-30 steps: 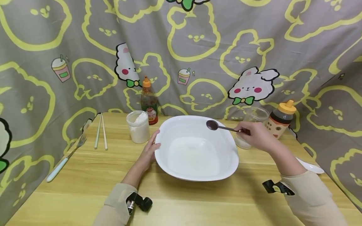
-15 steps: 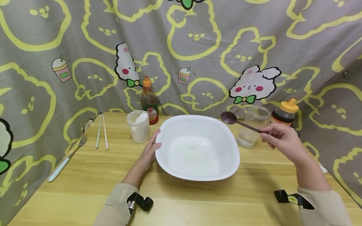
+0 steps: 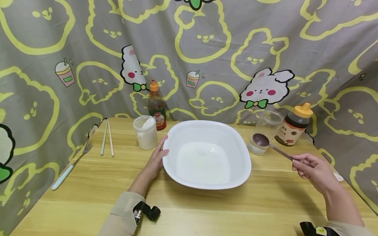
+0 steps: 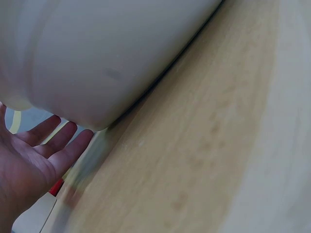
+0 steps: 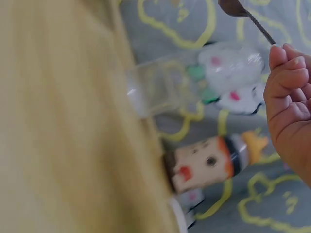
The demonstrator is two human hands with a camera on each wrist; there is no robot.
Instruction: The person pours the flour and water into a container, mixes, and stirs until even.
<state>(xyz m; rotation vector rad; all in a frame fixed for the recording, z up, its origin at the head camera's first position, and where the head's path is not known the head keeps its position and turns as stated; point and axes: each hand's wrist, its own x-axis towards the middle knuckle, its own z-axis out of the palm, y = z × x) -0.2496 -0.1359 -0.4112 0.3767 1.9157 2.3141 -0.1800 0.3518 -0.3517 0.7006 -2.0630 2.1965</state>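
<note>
A large white basin (image 3: 203, 164), with a little clear liquid at its bottom, stands mid-table. At its left side rests my left hand (image 3: 155, 159), the thumb at the rim; the left wrist view shows nearly straight fingers (image 4: 70, 148) touching the outer wall. My right hand (image 3: 314, 172) pinches the handle of a dark brown spoon (image 3: 261, 140), well right of the basin. Its bowl appears in front of a clear plastic jar (image 3: 270, 123) with some clear liquid in it; the right wrist view shows the spoon (image 5: 234, 7) apart from the jar (image 5: 158, 87).
Behind the jar stands a honey-type squeeze bottle (image 3: 292, 126). A jar of white powder (image 3: 146, 134) and a red sauce bottle (image 3: 157, 108) are left of the basin. Chopsticks (image 3: 110, 137) and a fork (image 3: 69, 168) lie further left. A patterned curtain (image 3: 218, 29) hangs behind.
My right hand has carried the spoon from over the basin's rim to the right, then down and nearer to me. My left hand has stayed at the basin.
</note>
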